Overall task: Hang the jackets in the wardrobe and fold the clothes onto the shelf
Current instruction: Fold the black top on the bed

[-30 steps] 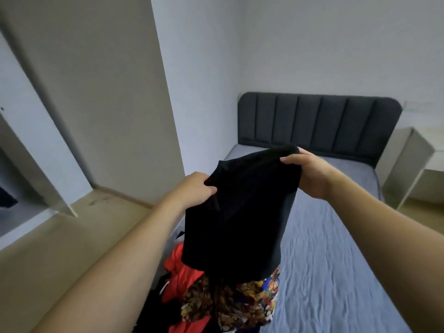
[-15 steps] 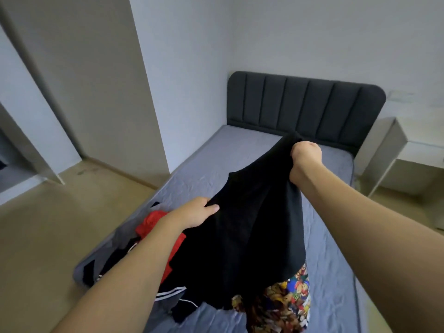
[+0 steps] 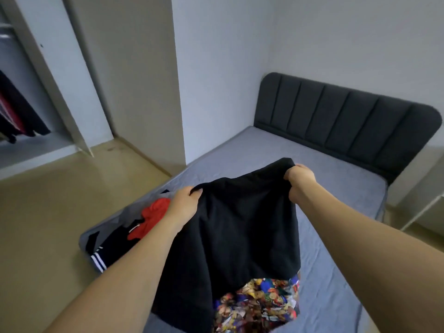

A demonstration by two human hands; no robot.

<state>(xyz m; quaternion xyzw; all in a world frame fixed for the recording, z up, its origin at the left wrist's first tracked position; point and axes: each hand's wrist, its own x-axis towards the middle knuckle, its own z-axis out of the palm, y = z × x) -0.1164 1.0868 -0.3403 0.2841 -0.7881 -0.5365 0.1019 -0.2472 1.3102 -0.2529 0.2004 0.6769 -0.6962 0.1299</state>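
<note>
Black, soft cloth hangs between both hands: the left hand (image 3: pixel 183 203) has its fingers curled over one upper corner of the black garment (image 3: pixel 240 236), and the right hand (image 3: pixel 299 177) is fisted tight on the other corner, the two held well apart above the bed (image 3: pixel 336 188). Under the garment's hem lies a busy cartoon-print piece (image 3: pixel 259 306); beside the left forearm sit a red garment (image 3: pixel 153 216) and a dark one with white stripes (image 3: pixel 99 257). The grey sheet is wrinkled, the headboard (image 3: pixel 348 126) padded in vertical channels. At far left, the open wardrobe (image 3: pixel 60 75) holds dark hanging clothes (image 3: pixel 16 114).
</note>
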